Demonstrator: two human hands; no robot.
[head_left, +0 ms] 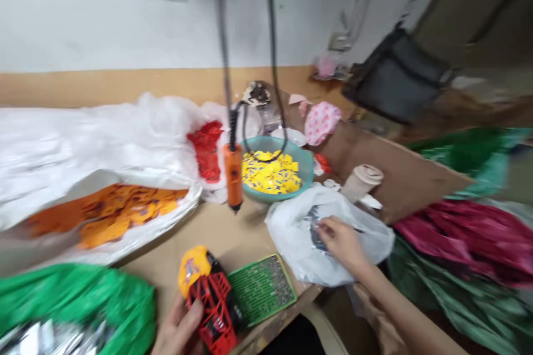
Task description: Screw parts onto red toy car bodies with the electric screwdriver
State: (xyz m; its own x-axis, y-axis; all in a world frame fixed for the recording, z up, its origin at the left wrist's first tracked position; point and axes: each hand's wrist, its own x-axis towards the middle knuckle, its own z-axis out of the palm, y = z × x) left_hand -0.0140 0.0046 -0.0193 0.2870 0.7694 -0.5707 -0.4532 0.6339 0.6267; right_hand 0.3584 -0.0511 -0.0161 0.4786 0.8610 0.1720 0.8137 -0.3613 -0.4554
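Note:
My left hand (pixel 183 321) is closed around a toy car (pixel 212 305) with a red frame, black parts and an orange-yellow piece at its far end. Beside the car lies a green tray (pixel 264 288) filled with small metal bits, too small to name. My right hand (pixel 339 241) reaches into a white plastic bag (pixel 291 227), its fingers bent together at some small dark pieces (pixel 316 227). Whether one of those pieces is in the fingers is hidden. An orange electric screwdriver (pixel 233 177) hangs tip down above the table, beyond the car.
A teal basin (pixel 310 172) of yellow pieces stands behind the screwdriver. At left lie a white sack (pixel 183 213) of orange parts and a green bag (pixel 129 299) with shiny parts. Red parts (pixel 208 150) sit at the back. A cardboard panel (pixel 400 172) borders the right side.

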